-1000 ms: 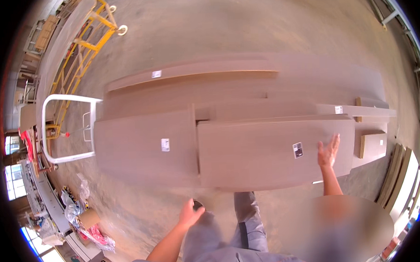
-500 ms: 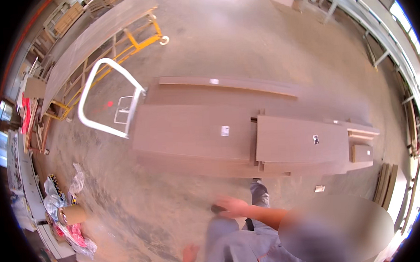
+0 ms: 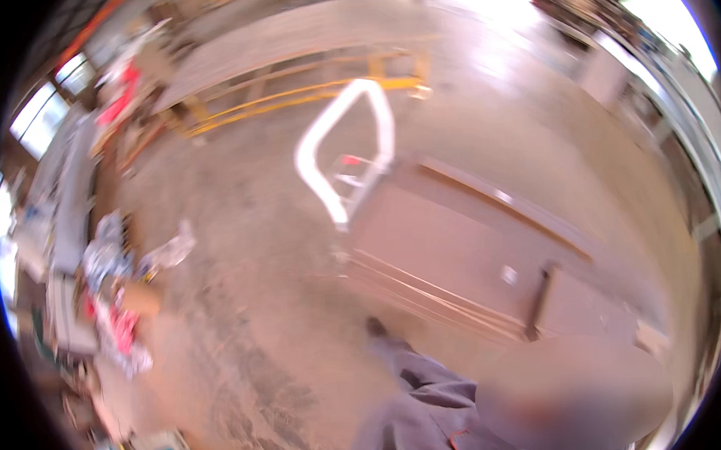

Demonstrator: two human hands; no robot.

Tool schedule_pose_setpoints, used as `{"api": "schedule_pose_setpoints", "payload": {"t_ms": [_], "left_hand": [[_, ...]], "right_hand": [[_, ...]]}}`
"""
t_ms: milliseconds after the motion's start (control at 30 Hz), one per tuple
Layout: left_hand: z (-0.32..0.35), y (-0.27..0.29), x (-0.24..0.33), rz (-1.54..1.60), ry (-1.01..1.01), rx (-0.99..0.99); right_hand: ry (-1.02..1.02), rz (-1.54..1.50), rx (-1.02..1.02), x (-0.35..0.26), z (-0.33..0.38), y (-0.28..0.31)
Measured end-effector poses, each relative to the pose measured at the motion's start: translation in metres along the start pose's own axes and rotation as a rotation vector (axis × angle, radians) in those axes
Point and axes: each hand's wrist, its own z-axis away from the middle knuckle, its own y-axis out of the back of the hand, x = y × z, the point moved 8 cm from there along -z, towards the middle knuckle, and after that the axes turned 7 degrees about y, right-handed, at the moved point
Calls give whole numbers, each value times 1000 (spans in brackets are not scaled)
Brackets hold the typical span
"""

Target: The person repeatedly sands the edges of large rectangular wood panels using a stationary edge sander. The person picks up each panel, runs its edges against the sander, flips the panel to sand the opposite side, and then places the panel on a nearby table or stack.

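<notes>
A blurred, tilted view looks down on a workshop floor. Neither of the person's hands is in view, so their grip and how far open they are cannot be told. Only a grey trouser leg [image 3: 420, 383] and a dark shoe [image 3: 375, 327] show at the lower centre.

Nearest the person lies a stack of flat brown boards [image 3: 450, 257], right of centre on the concrete floor [image 3: 241, 254]. The stack's long axis runs diagonally, from upper left, near a white tubular cart handle [image 3: 349, 149], down to lower right. 1 small white label [image 3: 507, 275] sits on the top board. A narrower brown strip [image 3: 508, 206] lies just beyond the stack, parallel to it.

A yellow metal rack [image 3: 306, 86] stands farther off, at the top. Cluttered benches and scraps [image 3: 109, 260] line the left edge.
</notes>
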Motion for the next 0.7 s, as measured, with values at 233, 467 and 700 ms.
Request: {"api": "schedule_pose_setpoints", "payload": {"t_ms": [233,467,700], "left_hand": [[6,74,10,404,230,148],[-43,210,142,643,60,596],[69,524,496,643,-916,800]], "right_hand": [[58,236,-500,-268,-138,-86],[755,804,-539,-603,-232,-204],[847,768,-360,-842,-277,-368]]}}
